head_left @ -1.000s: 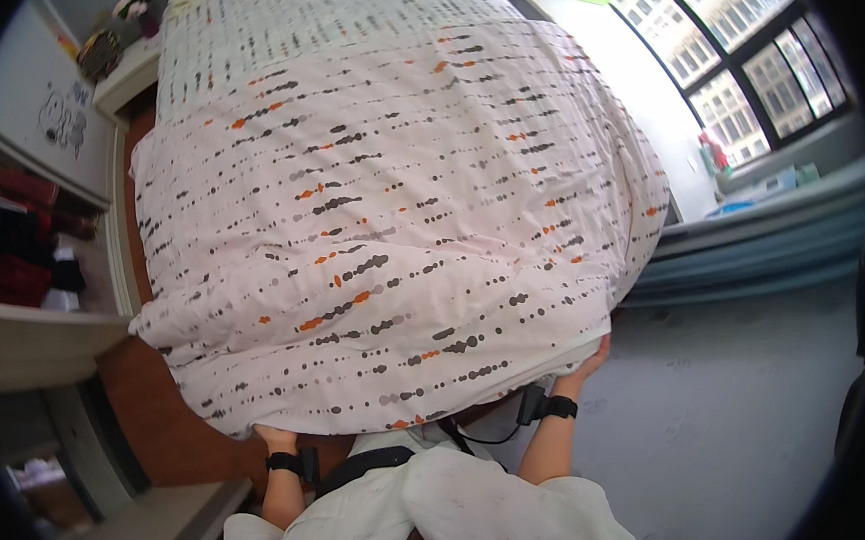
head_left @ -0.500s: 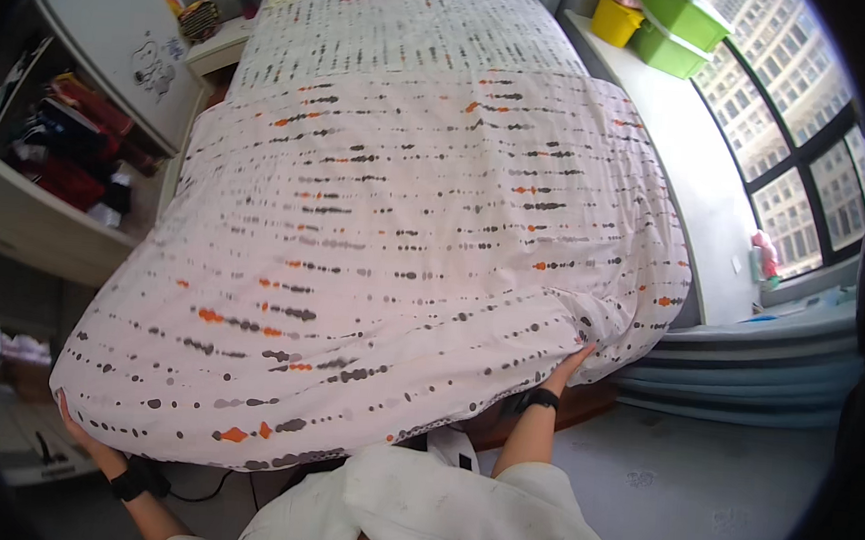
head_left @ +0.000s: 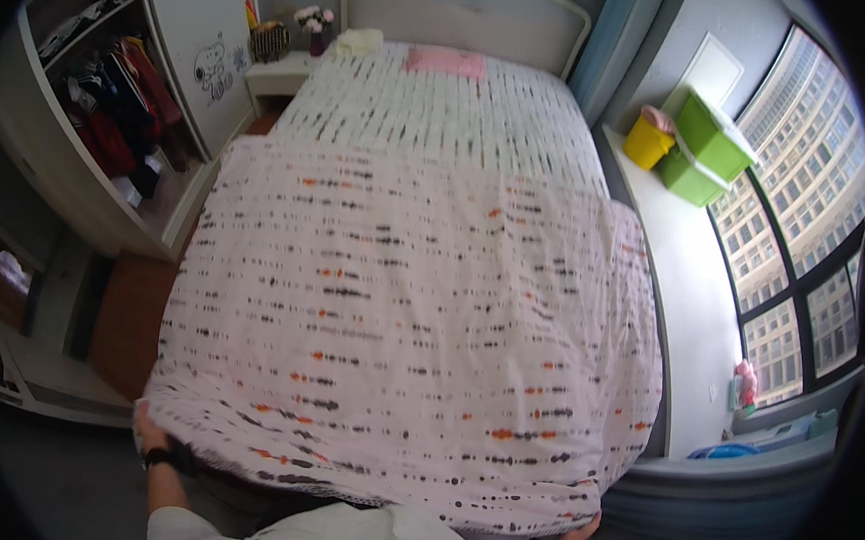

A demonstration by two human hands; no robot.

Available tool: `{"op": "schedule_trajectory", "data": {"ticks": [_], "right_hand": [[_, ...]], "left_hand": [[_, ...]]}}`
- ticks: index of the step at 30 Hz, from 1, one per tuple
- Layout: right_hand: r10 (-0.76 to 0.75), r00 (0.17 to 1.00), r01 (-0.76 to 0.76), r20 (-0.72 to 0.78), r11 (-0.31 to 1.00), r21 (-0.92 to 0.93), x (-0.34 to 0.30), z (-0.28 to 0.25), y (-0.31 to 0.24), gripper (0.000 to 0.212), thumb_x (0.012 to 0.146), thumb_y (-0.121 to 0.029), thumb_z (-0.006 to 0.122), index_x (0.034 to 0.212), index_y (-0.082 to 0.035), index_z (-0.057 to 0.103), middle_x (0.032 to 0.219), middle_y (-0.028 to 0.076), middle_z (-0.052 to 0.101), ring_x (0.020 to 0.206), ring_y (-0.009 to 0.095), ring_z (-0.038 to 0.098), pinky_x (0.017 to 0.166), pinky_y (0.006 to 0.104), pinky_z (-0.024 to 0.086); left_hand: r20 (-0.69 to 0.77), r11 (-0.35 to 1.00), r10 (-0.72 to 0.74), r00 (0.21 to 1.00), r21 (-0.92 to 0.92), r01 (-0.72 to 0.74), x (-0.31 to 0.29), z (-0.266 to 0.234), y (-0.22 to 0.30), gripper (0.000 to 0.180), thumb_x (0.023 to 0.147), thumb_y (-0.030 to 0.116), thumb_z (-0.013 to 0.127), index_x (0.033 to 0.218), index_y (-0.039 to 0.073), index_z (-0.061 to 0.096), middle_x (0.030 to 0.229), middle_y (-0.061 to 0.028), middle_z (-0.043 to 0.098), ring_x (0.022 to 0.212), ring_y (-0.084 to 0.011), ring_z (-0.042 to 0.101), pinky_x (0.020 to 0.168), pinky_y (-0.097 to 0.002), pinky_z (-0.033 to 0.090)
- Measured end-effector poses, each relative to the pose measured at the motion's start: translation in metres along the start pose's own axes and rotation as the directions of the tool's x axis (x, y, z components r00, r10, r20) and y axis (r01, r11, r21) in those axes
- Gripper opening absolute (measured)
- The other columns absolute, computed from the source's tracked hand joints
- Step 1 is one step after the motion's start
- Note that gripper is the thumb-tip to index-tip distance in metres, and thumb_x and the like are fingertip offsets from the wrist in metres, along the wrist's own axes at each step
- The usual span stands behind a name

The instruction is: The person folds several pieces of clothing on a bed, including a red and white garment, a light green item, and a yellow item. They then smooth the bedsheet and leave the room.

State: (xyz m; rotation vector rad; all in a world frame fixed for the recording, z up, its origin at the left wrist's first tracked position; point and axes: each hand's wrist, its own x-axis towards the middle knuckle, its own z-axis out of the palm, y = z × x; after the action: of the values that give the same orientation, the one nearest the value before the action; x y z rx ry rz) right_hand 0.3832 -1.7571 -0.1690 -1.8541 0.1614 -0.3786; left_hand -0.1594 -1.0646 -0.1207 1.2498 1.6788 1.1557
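Note:
A pale pink-white duvet (head_left: 430,300) with rows of grey, black and orange dots is spread over the lower part of the bed, with soft wrinkles. My left hand (head_left: 148,432) grips its near left corner, the fingers partly hidden by the cloth. At the near right corner my right hand (head_left: 581,534) is closed on the duvet's edge. Above the duvet lies the uncovered white dotted bed sheet (head_left: 443,120). Near the headboard (head_left: 460,16) sit a pink folded cloth (head_left: 446,62) and a pale yellow one (head_left: 358,42).
At left stands an open wardrobe (head_left: 197,53) with clothes inside, beside a white nightstand (head_left: 277,77) bearing a flower vase (head_left: 315,39). Along the right runs a white window ledge (head_left: 695,318) holding green boxes (head_left: 707,149) and a yellow bucket (head_left: 648,141).
The view has tilted up, bringing in the headboard. The duvet now lies straighter, its near right corner drawn toward me along with my right hand. Both hands keep their hold.

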Motion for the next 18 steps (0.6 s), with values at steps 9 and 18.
{"op": "schedule_trajectory", "data": {"ticks": [9,18], "right_hand": [[-0.572,0.707,0.692,0.415,0.681,-0.239,0.388,0.229,-0.418,0.026,0.083,-0.01,0.048,0.106,0.001,0.055,0.1,0.021,0.059,0.092,0.035,0.058,0.084,0.0429,0.046],[-0.524,0.753,0.03,0.399,0.633,0.773,0.414,0.008,-0.526,0.04,0.087,-0.018,0.052,0.119,0.005,0.048,0.116,0.021,0.054,0.098,0.035,0.057,0.083,0.0436,0.051]], "left_hand": [[0.13,0.534,0.826,0.548,-0.49,-0.689,0.232,0.169,0.461,0.024,0.088,0.01,0.05,0.109,0.001,0.056,0.107,-0.0129,0.06,0.09,-0.0223,0.06,0.08,-0.0357,0.05],[-0.157,0.357,0.912,0.379,-0.152,-0.922,0.1,-0.08,0.56,0.038,0.089,0.016,0.049,0.124,0.003,0.049,0.11,-0.0092,0.06,0.097,-0.0171,0.059,0.083,-0.0277,0.048]]}}
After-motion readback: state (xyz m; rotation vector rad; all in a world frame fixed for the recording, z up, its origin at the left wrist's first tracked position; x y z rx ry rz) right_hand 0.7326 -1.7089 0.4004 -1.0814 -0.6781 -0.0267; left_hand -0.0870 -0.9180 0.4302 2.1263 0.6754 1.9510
